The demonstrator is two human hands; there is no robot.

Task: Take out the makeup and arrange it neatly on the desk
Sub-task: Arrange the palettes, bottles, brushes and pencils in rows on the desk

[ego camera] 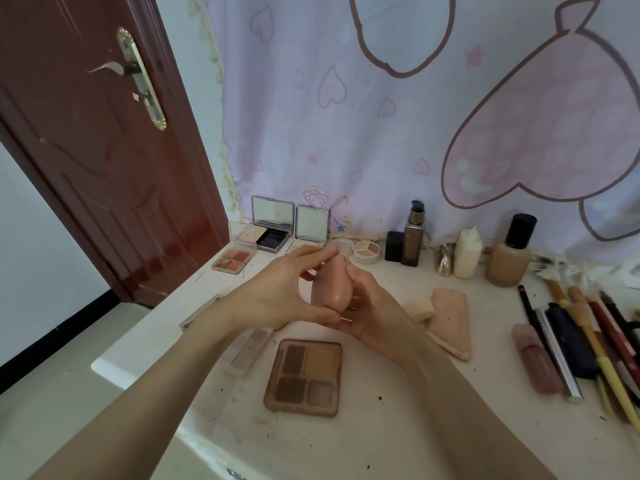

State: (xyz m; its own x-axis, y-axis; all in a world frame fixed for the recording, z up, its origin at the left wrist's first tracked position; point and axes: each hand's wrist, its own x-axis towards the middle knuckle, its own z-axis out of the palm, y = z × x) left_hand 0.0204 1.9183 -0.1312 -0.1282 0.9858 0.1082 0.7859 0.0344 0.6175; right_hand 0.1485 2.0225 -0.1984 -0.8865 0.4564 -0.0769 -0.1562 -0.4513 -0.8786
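Pink sponge (333, 284): egg-shaped, held upright above the counter (398, 427) between 2 hands.
Left hand (284, 292): grip closed on the sponge's left side, fingertips at its top.
Right hand (372, 315): grip cupping its right side and base.
Brown palette (304, 377): 4 pans, flat, just below the grip.
Peach puffs (446, 320): right of the grip.
Bottles (507, 252): upright, beyond-right.

Both bare forearms reach forward and converge above the surface (398, 427). The left hand (280, 296) and right hand (372, 313) meet, fingers curled round a pink egg-shaped sponge (334, 287) held upright between them.
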